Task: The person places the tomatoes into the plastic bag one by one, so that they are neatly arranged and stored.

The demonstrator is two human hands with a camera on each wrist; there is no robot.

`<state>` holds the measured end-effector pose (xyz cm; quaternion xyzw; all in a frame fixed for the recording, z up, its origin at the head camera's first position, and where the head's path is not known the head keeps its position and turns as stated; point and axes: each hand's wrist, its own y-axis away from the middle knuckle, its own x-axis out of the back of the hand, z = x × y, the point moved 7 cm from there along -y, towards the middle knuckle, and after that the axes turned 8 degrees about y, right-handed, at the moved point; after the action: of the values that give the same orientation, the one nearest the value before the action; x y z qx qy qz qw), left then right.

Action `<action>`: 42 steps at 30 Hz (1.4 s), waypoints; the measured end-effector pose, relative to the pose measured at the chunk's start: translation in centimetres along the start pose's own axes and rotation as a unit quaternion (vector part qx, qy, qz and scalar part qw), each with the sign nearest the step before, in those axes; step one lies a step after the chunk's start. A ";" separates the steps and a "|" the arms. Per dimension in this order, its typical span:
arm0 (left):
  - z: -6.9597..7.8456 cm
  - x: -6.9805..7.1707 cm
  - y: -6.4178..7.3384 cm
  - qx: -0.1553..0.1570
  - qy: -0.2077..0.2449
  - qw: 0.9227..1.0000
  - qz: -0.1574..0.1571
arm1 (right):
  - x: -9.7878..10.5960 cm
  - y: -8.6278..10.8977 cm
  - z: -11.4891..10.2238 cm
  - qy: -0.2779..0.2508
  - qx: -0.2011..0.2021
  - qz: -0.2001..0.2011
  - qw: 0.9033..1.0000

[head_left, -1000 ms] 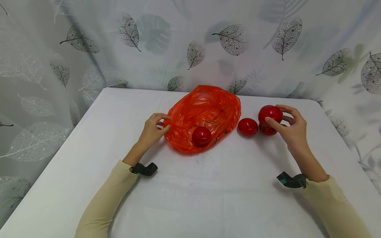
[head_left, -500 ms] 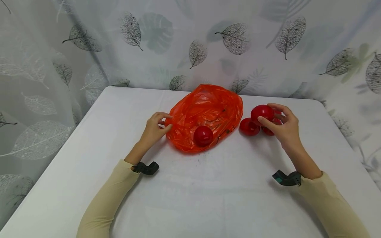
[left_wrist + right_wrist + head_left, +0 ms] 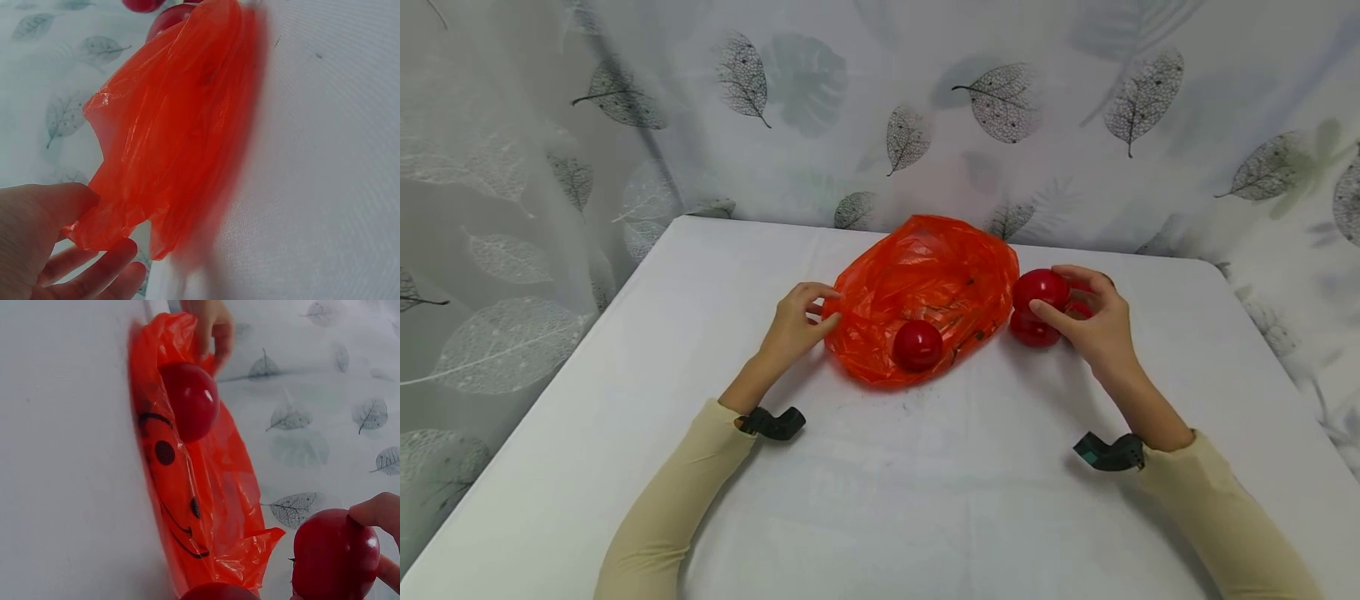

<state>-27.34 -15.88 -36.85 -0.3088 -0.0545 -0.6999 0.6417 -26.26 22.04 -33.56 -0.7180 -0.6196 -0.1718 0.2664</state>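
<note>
My left hand pinches the left edge of a thin orange-red plastic bag; in the left wrist view the bag's rim passes between thumb and fingers. One red tomato lies at the bag's near side, seen in the right wrist view within its mouth. My right hand grips a second tomato between thumb and fingers, raised just right of the bag. Under it, against the bag's right edge, sits another tomato. One more tomato is partly hidden behind the right hand's fingers.
A white table lies under everything. Behind its far edge hangs a leaf-patterned curtain, which also covers both sides. Each wrist carries a black camera mount, the right one close over the table.
My right hand has moved left with its tomato, from above the rightmost tomato to above the one beside the bag. The left hand keeps its hold on the bag's edge.
</note>
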 end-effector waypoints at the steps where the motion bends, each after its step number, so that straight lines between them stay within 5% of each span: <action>1: 0.0 0.0 0.0 -0.001 0.001 1.000 0.000 | -0.2 0.0 0.0 -0.001 0.002 -0.002 1.000; 15: 0.1 0.1 0.1 0.004 -0.005 1.000 -0.002 | -4.3 0.4 -2.1 -0.011 0.069 -0.056 0.996; 26: 0.2 0.3 0.0 -0.001 -0.008 1.000 -0.001 | -7.1 0.1 -2.2 -0.030 0.068 -0.108 0.991; 42: 0.1 0.2 -0.2 -0.006 -0.014 1.000 -0.003 | -10.0 0.0 -2.5 -0.022 0.119 -0.148 0.982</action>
<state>-27.46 -15.93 -36.62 -0.3224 -0.0596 -0.6976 0.6371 -27.81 12.60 -37.29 -0.5856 -0.7406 -0.1183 0.3076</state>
